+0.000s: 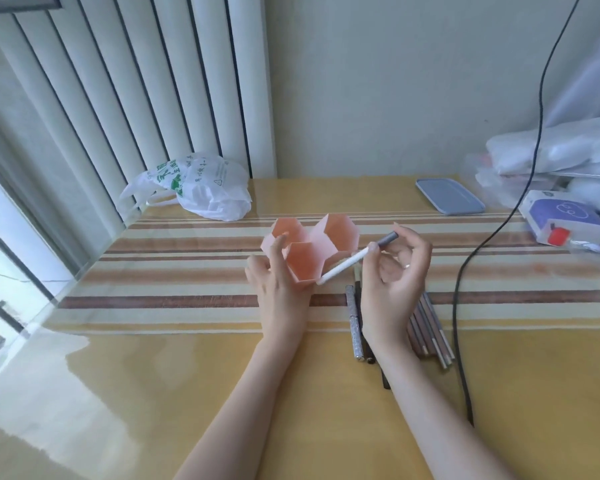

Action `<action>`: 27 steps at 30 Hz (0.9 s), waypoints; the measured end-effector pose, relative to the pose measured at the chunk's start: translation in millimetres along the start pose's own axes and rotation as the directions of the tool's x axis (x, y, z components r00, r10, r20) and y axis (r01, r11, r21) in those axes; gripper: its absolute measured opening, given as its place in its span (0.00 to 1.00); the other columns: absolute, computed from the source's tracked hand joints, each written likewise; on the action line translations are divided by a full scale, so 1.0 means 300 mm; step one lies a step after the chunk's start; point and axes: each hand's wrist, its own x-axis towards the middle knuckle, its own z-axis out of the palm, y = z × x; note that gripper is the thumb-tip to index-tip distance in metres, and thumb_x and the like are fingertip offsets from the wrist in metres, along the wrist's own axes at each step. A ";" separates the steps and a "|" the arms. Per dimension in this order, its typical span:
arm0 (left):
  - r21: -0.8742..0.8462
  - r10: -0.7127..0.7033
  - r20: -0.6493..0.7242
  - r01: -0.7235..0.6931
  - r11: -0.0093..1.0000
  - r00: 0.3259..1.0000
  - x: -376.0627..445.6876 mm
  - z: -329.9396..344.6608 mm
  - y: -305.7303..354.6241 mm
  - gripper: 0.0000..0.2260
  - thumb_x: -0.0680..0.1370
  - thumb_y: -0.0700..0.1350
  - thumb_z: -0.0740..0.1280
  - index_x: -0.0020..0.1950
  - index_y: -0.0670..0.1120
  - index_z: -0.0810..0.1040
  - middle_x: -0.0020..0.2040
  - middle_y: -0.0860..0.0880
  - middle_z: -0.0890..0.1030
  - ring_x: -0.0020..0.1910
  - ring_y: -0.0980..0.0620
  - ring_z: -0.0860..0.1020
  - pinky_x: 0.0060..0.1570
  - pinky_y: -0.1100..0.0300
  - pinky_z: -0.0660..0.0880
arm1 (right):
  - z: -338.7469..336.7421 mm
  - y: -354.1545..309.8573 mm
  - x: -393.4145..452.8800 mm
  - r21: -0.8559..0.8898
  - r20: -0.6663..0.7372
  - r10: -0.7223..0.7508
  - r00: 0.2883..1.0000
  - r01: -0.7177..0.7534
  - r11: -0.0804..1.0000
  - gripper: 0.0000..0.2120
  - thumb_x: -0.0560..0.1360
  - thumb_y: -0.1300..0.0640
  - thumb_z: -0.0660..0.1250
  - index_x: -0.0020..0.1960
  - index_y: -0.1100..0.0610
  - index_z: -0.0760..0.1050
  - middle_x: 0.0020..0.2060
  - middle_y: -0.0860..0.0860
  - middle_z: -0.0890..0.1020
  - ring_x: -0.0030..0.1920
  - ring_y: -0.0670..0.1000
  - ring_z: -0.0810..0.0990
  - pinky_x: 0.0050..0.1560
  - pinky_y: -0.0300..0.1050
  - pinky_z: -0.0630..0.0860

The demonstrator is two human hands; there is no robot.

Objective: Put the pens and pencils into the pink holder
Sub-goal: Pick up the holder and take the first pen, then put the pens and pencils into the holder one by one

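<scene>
The pink holder (pixel 328 244), three hexagonal cups joined together, stands at the middle of the striped table. My left hand (pixel 274 282) grips its front-left side, with a finger hooked over a rim. My right hand (pixel 395 271) pinches a white pen with a grey cap (pixel 347 263). That pen slants down to the left, and its white end sits at the front cup's lower right edge. Several pens and pencils (pixel 426 327) lie on the table under and behind my right wrist, among them a silver patterned pen (pixel 354 320).
A black cable (pixel 465 271) runs down across the table to the right of the pencils. A white plastic bag (pixel 201 188) sits at the back left, a blue-grey lid (pixel 449 196) at the back right. Boxes and plastic packets (pixel 565 216) crowd the right edge.
</scene>
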 end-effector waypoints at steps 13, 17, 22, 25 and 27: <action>0.060 0.148 0.000 -0.148 0.987 0.989 -0.010 0.000 -0.004 0.30 0.67 0.47 0.76 0.63 0.56 0.63 0.55 0.45 0.64 0.58 0.43 0.66 0.52 0.41 0.73 | 0.006 -0.033 0.003 0.073 -0.037 -0.137 0.990 0.139 0.988 0.17 0.75 0.74 0.63 0.58 0.58 0.66 0.42 0.51 0.76 0.42 0.43 0.82 0.47 0.41 0.79; 0.105 0.207 0.018 -0.208 0.972 0.978 -0.017 0.005 -0.002 0.32 0.64 0.45 0.76 0.63 0.53 0.64 0.54 0.42 0.65 0.55 0.41 0.66 0.51 0.43 0.73 | 0.011 -0.014 -0.018 -0.008 0.064 -0.152 0.986 0.153 0.988 0.19 0.75 0.71 0.66 0.58 0.53 0.67 0.45 0.53 0.79 0.45 0.47 0.82 0.46 0.46 0.81; 0.085 0.188 0.046 -0.191 0.978 0.981 -0.025 0.001 0.010 0.27 0.67 0.50 0.71 0.63 0.53 0.64 0.55 0.43 0.65 0.55 0.44 0.65 0.51 0.46 0.72 | 0.009 0.034 -0.021 -0.203 0.223 -0.234 0.946 0.280 0.938 0.07 0.74 0.63 0.67 0.47 0.53 0.72 0.40 0.52 0.83 0.41 0.49 0.83 0.43 0.53 0.80; 0.022 0.114 0.043 -0.115 0.993 0.993 -0.027 -0.005 0.029 0.29 0.66 0.60 0.61 0.64 0.49 0.68 0.56 0.43 0.66 0.56 0.43 0.65 0.52 0.49 0.70 | 0.019 0.049 -0.031 -0.284 0.354 -0.282 0.892 0.390 0.876 0.02 0.73 0.60 0.65 0.42 0.58 0.75 0.41 0.45 0.82 0.42 0.49 0.80 0.44 0.48 0.78; 0.001 0.085 0.050 -0.085 0.996 0.995 -0.023 -0.010 0.026 0.31 0.64 0.60 0.61 0.65 0.49 0.68 0.56 0.44 0.65 0.57 0.43 0.65 0.54 0.48 0.71 | 0.019 0.049 -0.027 -0.284 0.349 -0.285 0.893 0.390 0.876 0.03 0.73 0.61 0.64 0.43 0.59 0.77 0.43 0.41 0.79 0.46 0.47 0.78 0.47 0.45 0.77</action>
